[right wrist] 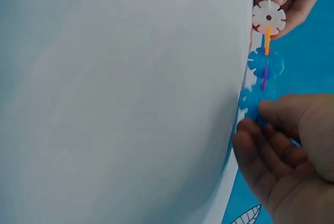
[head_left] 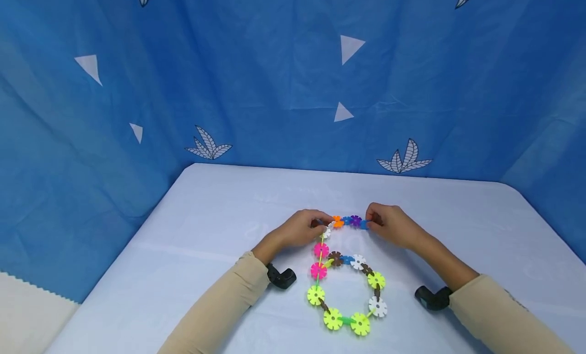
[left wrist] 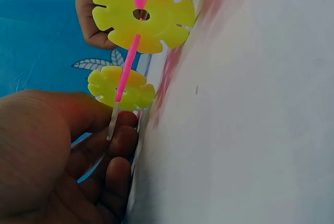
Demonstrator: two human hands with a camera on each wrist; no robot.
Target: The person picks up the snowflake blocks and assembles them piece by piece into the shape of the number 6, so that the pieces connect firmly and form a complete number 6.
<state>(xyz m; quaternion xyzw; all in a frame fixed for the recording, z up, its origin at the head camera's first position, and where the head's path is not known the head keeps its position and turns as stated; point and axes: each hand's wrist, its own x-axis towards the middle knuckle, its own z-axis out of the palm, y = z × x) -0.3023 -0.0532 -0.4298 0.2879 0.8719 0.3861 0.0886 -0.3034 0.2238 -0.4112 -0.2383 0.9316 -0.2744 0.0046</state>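
Note:
A chain of slotted plastic flower discs lies on the white table. Its lower part forms a ring with lime discs (head_left: 332, 319), brown pieces and a white disc (head_left: 377, 307); pink discs (head_left: 321, 250) run up its left side. At the upper left bend my left hand (head_left: 299, 228) pinches a white disc (left wrist: 112, 125), seen edge-on in the left wrist view. From there an orange disc (head_left: 338, 222) and a purple disc (head_left: 355, 220) lead rightward. My right hand (head_left: 396, 226) pinches the blue disc (right wrist: 251, 101) at the right end, between thumb and fingers.
The white table (head_left: 220, 201) spreads around the chain. Behind it hangs a blue curtain (head_left: 274, 89) with white triangles and leaf prints. Black devices (head_left: 281, 277) are worn at both wrists.

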